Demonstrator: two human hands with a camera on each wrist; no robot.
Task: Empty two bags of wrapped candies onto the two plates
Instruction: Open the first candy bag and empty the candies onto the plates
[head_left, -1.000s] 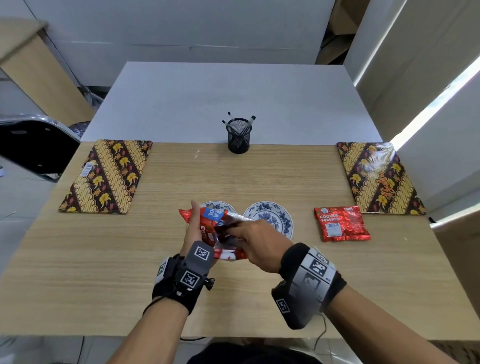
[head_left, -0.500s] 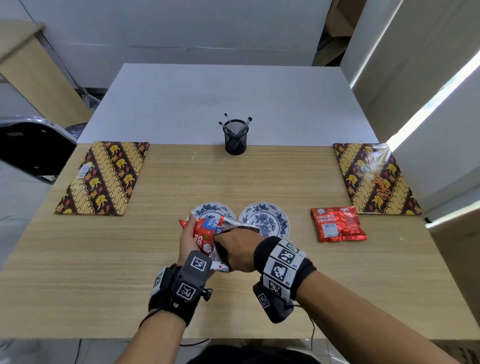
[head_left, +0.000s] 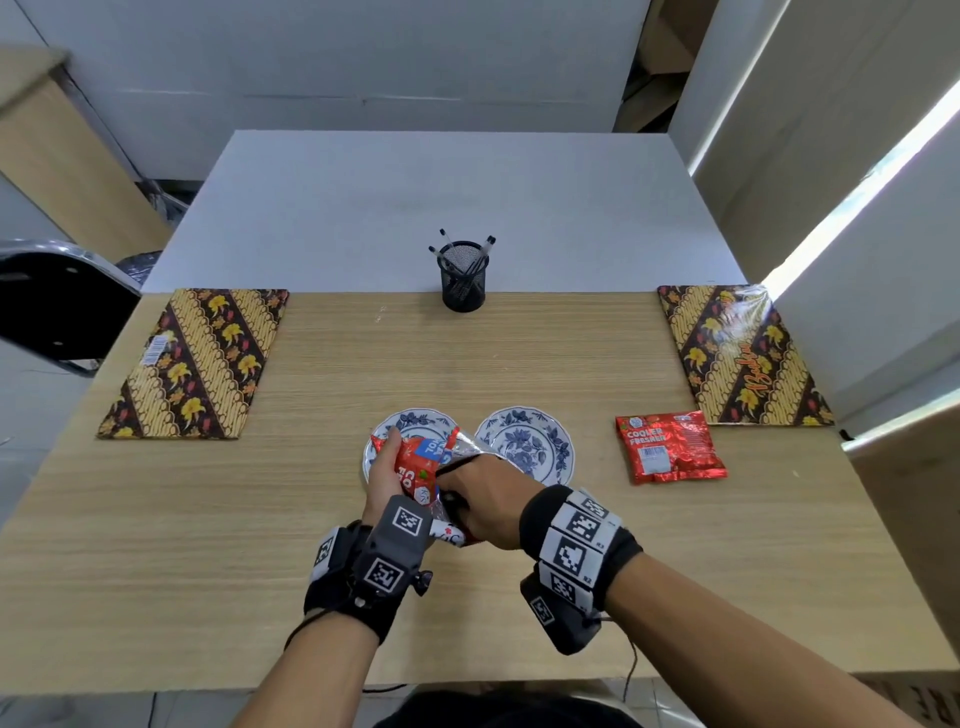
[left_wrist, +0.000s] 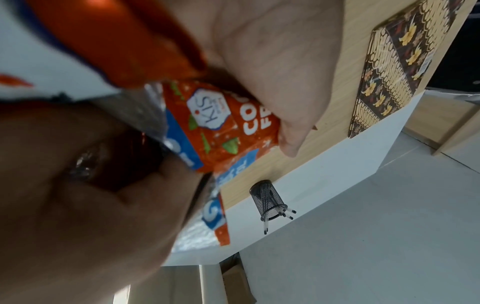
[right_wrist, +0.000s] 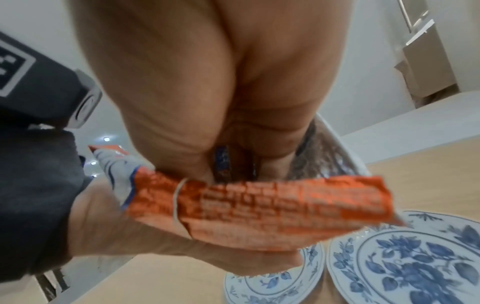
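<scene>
Left hand (head_left: 382, 480) and right hand (head_left: 485, 501) both pinched the torn-open bag (head_left: 423, 467), now drawn nearer, above the left plate (head_left: 375, 441); plates bare, so pouring seemed imminent. Second bag (head_left: 670, 447) lay right.

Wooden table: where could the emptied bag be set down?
Bare wood lies between the left placemat and left plate, and below the pen cup. Crowded: both hands hold the opened bag over the plates.
</scene>
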